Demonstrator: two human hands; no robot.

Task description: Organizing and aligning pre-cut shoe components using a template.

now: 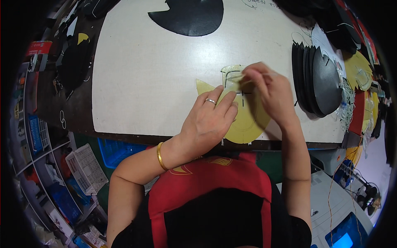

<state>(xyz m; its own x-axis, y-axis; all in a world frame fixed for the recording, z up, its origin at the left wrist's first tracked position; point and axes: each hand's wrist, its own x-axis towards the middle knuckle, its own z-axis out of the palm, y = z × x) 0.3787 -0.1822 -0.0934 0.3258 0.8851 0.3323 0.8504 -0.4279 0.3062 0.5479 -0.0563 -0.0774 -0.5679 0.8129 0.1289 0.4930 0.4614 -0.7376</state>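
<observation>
A flat yellow rounded piece (pixel 247 124) lies near the front edge of the white board, with black marks, a cross and a pointed corner at its left. My left hand (pixel 211 115) lies on it, fingers stretched out and pressing it down; a ring and a gold bangle are on this hand and wrist. Over the piece's upper right, my right hand (pixel 273 89) is closed in a pinch, slightly blurred. A thin pale strand (pixel 235 77) runs from its fingertips across the marked upper part. The fingertips' exact grip is partly hidden.
The white board (pixel 136 82) covers most of the table. A notched black piece (pixel 198 18) lies at its far side. Several black rounded pieces (pixel 326 84) stand stacked at right, beside pale cords (pixel 346 107) and more yellow pieces (pixel 356 70). A blue basket (pixel 118 152) sits below the front edge.
</observation>
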